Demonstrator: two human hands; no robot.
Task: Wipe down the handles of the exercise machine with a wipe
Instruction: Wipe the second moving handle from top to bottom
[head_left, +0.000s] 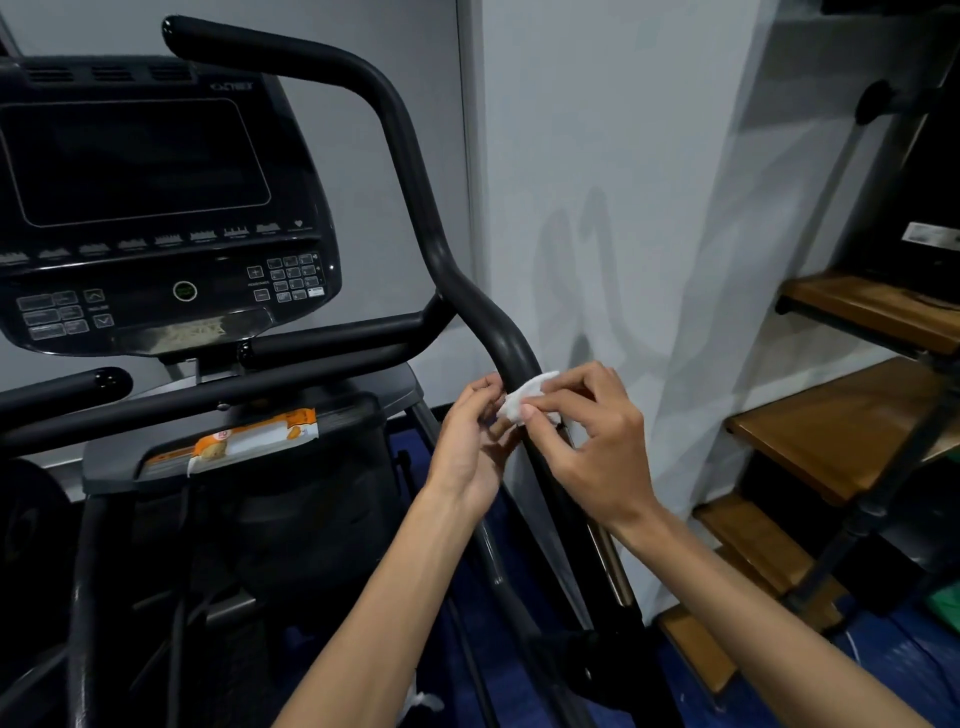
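The black right handle (410, 171) of the exercise machine curves from the upper left down to the middle of the view. A small white wipe (522, 399) is pressed against its lower part. My right hand (587, 441) pinches the wipe from the right with thumb and fingers. Left of the handle, my left hand (467, 441) touches the wipe's left edge with its fingertips. A shorter black handle (337, 340) runs level under the console, and another black handle end (67, 387) shows at the left.
The dark console (140, 208) with its buttons fills the upper left. An orange and white wipes packet (234, 441) lies on the machine's tray. A white wall stands right behind the handle. Wooden shelves (852, 431) on a black frame stand at the right. The floor is blue.
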